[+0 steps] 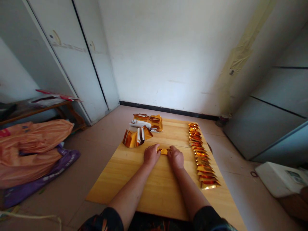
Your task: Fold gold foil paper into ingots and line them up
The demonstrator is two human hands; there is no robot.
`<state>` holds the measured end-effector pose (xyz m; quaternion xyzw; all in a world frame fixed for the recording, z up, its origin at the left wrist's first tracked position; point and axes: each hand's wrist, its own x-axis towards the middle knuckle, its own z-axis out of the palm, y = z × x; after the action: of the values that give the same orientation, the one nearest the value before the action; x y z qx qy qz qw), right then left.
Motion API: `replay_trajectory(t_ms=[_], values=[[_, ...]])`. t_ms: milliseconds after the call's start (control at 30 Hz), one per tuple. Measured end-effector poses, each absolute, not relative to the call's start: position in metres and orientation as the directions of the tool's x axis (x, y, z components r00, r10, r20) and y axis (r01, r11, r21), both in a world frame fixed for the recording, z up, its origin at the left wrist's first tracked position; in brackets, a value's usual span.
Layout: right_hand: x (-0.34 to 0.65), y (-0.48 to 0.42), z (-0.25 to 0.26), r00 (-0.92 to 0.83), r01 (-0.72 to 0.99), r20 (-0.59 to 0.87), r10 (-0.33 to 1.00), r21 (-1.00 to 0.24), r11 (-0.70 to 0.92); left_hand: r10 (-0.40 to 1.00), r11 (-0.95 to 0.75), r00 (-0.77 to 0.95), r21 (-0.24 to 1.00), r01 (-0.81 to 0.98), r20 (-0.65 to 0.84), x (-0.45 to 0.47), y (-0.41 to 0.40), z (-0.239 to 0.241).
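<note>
Before a white wall, a person in dark sleeves leans over a pale wooden counter, forearms reaching in from its near edge. Along the right side runs a long row of folded gold pieces, closely set one behind another, an arrangement that likely saves room and holds them in order. Toward the far left corner sit a rear bundle of gold sheets, white paper beside it, and a nearer, curved stack, seemingly placed within easy reach. At center, the left hand and right hand face each other, fingers drawn in narrow, gripping opposite ends of a small gold strip; whether it touches the wood is unclear. The two-ended hold probably steadies it. Short and shiny, the strip shows a bright middle, its ends partly covered.
</note>
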<state>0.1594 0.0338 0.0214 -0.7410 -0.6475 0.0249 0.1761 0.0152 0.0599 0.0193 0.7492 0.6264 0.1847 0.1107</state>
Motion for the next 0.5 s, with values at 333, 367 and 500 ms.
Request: replay_trajectory(t_ms=[333,367,500], values=[[0.1539,0.0342,0.0229,0.133,0.975,0.171,0.976,-0.199,-0.097,0.986,-0.146,0.115,0.306,0.941,0.117,0.0215,0.0550,0.0273],[0.1537,0.0337,0.0235,0.135,0.975,0.171,0.976,-0.201,-0.099,0.987,-0.143,0.111,0.310,0.940,0.117,0.0213,0.0547,0.0278],[0.1541,0.0310,0.0261,0.168,0.968,0.173,0.971,-0.216,-0.129,0.984,-0.144,0.103,0.310,0.940,0.143,0.0200,0.0514,0.0303]])
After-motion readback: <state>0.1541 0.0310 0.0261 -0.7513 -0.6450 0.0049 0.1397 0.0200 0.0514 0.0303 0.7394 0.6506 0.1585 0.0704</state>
